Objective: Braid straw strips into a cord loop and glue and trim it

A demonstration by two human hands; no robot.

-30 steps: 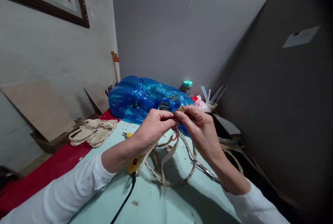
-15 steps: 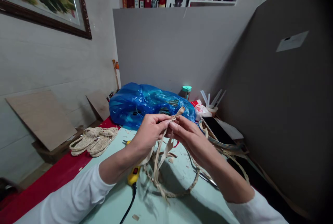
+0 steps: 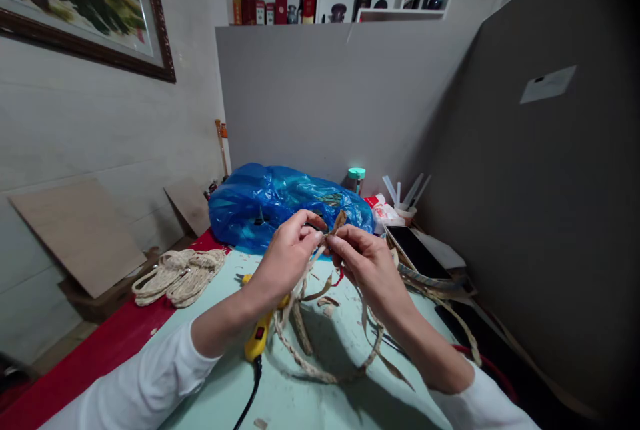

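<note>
My left hand [image 3: 295, 243] and my right hand [image 3: 363, 257] meet over the table, both closed in a pinch. Between their fingertips is the working end of a braided straw cord [image 3: 313, 371], with a short brown stub [image 3: 341, 219] poking up above the fingers. The cord hangs down from the hands and curves in a loop just above or on the table; which of the two I cannot tell. A loose flat strand [image 3: 395, 371] trails below my right hand. Behind my left forearm lies a yellow corded tool [image 3: 257, 340] with a red switch.
Woven straw sandals [image 3: 183, 273] lie at the left on red cloth [image 3: 100, 357]. A blue plastic bag [image 3: 250, 207] fills the table's back. A dark-screened tablet [image 3: 419, 251], more cord [image 3: 460, 323] and a cup of white strips [image 3: 406, 211] are at right. Straw scraps dot the pale green tabletop [image 3: 210, 350].
My right hand has turned and shifted slightly right, its fingers less tightly bunched. A loose strand has swung from between the hands to beneath my right hand. The view has tilted slightly.
</note>
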